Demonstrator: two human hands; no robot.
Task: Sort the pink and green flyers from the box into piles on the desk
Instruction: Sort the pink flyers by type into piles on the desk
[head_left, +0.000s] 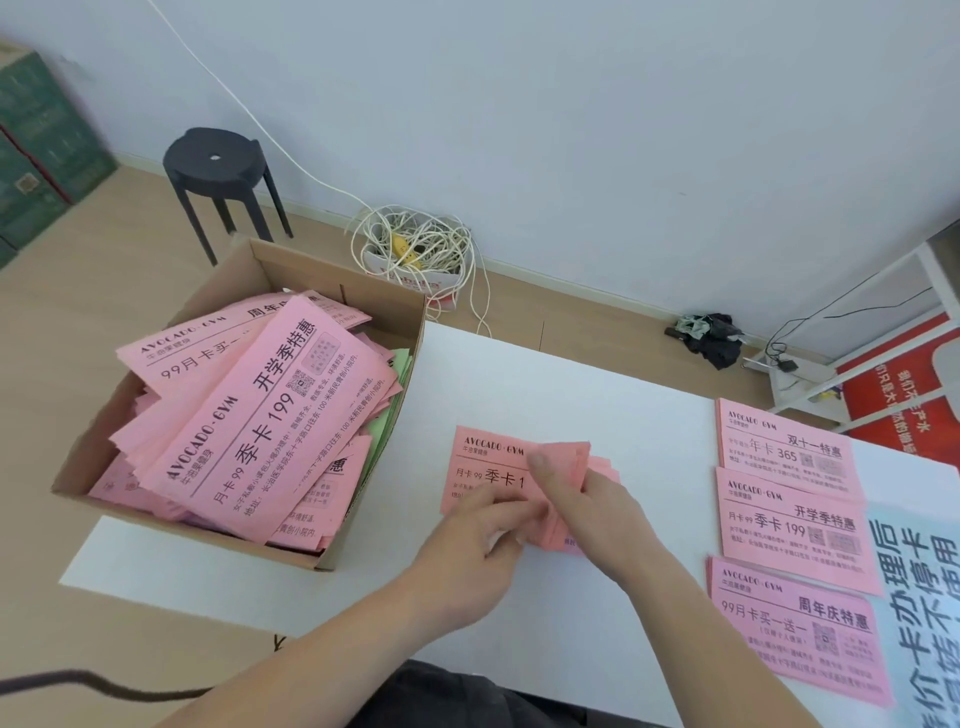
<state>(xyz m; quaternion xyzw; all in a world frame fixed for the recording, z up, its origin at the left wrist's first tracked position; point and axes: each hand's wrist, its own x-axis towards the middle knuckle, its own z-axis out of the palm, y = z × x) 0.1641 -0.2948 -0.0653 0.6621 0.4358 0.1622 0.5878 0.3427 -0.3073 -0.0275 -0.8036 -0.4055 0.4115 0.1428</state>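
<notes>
Pale wall and wooden floor behind a white table. At 9 o'clock, on the table's left end, an open cardboard box, heaped with loose pink flyers lying at all angles. Edges of green flyers showing along its right inner wall.

At centre, both hands together on a small bundle of pink flyers, just above the tabletop. Left hand pinching the bundle's near edge with curled fingers. Right hand gripping its right end, thumb laid across the top sheet.

Between 3 and 4 o'clock, three pink piles in a column, well apart from the hands: far pile, middle pile, near pile.

On the floor, black stool at 11 o'clock, tangle of white cable at 12.
</notes>
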